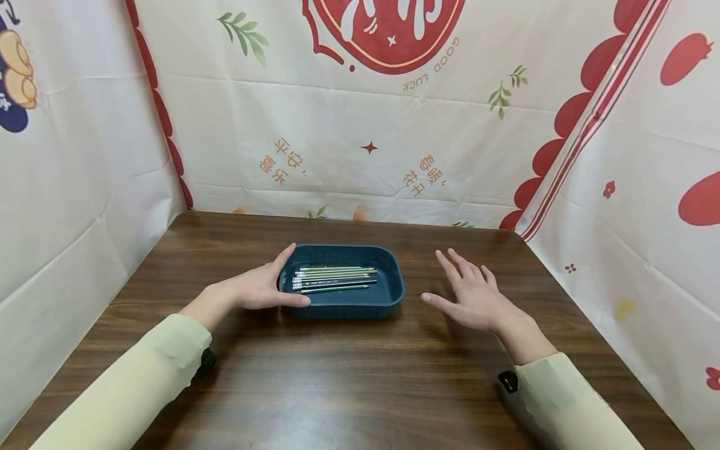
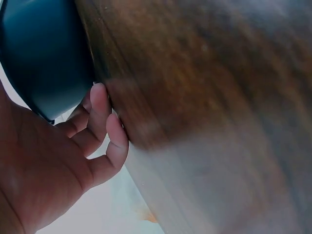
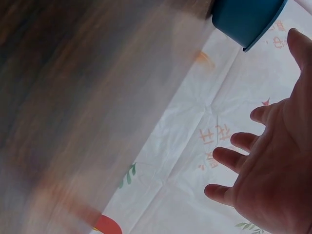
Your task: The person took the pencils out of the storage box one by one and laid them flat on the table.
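Note:
A dark blue plastic tray [image 1: 351,310] sits on the table, a little beyond the middle. Several pencils [image 1: 334,281] lie side by side in it, towards its left end. My left hand [image 1: 255,289] holds the tray's left end, thumb along the front side and index finger at the back corner. In the left wrist view, the other fingers of that hand [image 2: 44,161] bend beside the tray wall [image 2: 46,58]. To the right of the tray, my right hand [image 1: 472,299] hovers apart from it with fingers spread, holding nothing. The right wrist view shows the same gap between hand [image 3: 278,165] and tray [image 3: 248,19].
The brown wood-grain table [image 1: 349,381] stretches in front of the tray and to both sides. A white printed cloth [image 1: 337,119] hangs behind the table's far edge, with similar cloth along the left and right sides.

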